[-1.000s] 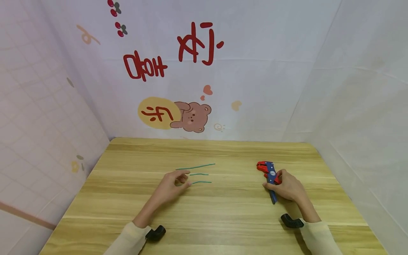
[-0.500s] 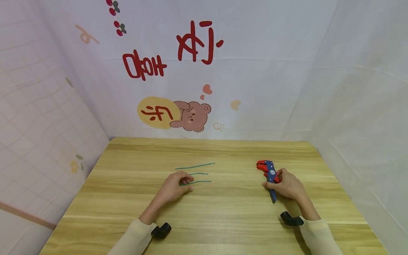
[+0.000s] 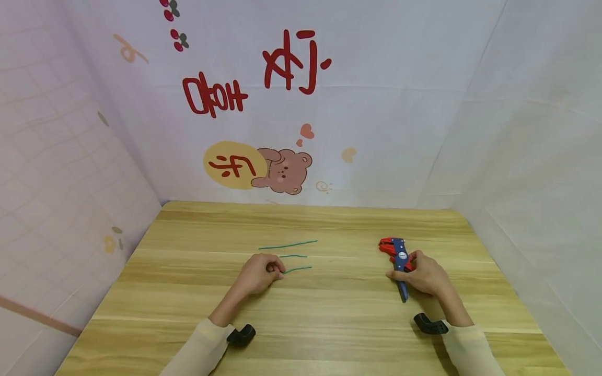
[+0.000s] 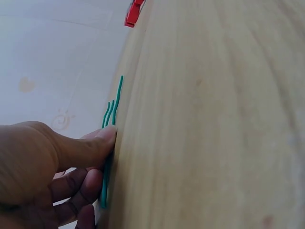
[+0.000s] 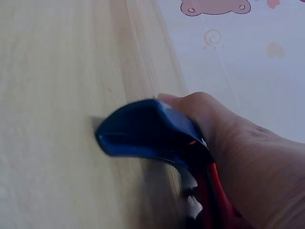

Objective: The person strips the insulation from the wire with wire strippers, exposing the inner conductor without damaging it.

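Observation:
Three thin green wires lie roughly side by side left of the table's middle: a longer far wire (image 3: 288, 245), a short middle wire (image 3: 295, 256) and a near wire (image 3: 300, 268). My left hand (image 3: 259, 274) pinches the left part of the near wire between thumb and fingers, low against the tabletop; the fingers cover that end. In the left wrist view, the wire (image 4: 119, 93) sticks out past the thumb. On the right, my right hand (image 3: 425, 272) grips a blue and red wire stripper (image 3: 401, 256) by its handles. The stripper's blue handle (image 5: 138, 131) shows close up in the right wrist view.
The wooden table (image 3: 338, 313) spans the front. White printed cloth (image 3: 385, 104) hangs behind it and along both sides. A black wrist device (image 3: 241, 335) sits at the left cuff, and another black device (image 3: 430, 324) at the right one.
My left hand has shifted slightly right, and its thumb and fingers have come together on the near wire. The right hand stays in place with the wire stripper.

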The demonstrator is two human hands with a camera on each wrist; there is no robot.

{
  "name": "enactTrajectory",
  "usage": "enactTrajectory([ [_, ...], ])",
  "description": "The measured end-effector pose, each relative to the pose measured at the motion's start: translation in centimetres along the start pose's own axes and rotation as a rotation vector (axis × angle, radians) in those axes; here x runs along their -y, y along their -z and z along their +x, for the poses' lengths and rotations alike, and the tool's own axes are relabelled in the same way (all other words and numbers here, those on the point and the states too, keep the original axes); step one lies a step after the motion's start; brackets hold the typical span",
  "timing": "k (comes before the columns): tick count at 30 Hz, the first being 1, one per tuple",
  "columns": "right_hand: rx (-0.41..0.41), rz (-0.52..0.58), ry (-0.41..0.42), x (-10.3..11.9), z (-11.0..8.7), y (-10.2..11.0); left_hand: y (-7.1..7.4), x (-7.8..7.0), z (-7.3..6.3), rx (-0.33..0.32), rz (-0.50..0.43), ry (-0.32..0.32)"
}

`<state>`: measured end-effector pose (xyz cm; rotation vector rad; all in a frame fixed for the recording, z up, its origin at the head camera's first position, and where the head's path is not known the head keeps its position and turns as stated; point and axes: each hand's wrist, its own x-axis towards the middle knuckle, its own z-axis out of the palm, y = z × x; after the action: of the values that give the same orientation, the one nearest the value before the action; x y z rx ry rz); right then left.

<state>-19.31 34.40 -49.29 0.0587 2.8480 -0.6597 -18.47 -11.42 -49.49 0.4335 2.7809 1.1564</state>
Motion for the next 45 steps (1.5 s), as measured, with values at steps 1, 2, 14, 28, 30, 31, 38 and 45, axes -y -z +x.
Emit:
enactTrajectory([
  [1,0.000,-0.002,0.002,0.0,-0.1,0.0,0.0,-0.1,0.0,0.001,0.009,0.000],
  [2,0.001,-0.002,0.005,0.0,-0.1,0.0,-0.1,-0.2,0.0,0.000,0.019,-0.003],
  [14,-0.002,0.036,0.027,0.1,-0.3,0.0,-0.5,-0.6,-0.3,-0.012,0.169,-0.055],
  [28,0.040,0.254,0.040,-0.4,0.1,0.4,0.3,-0.5,-0.2,0.058,0.116,-0.021],
  [30,0.051,0.281,0.038,-0.4,0.1,0.5,0.3,-0.5,-0.2,0.064,0.116,-0.024],
  [31,0.055,0.288,0.041,-0.4,0.1,0.5,0.3,-0.4,-0.2,0.068,0.120,-0.025],
  [38,0.067,0.334,0.082,-0.4,0.3,0.3,0.3,-0.1,0.0,0.080,0.104,-0.044],
  [45,0.146,0.500,0.170,-0.6,0.4,0.1,0.4,-0.1,0.0,0.106,0.096,-0.064],
])
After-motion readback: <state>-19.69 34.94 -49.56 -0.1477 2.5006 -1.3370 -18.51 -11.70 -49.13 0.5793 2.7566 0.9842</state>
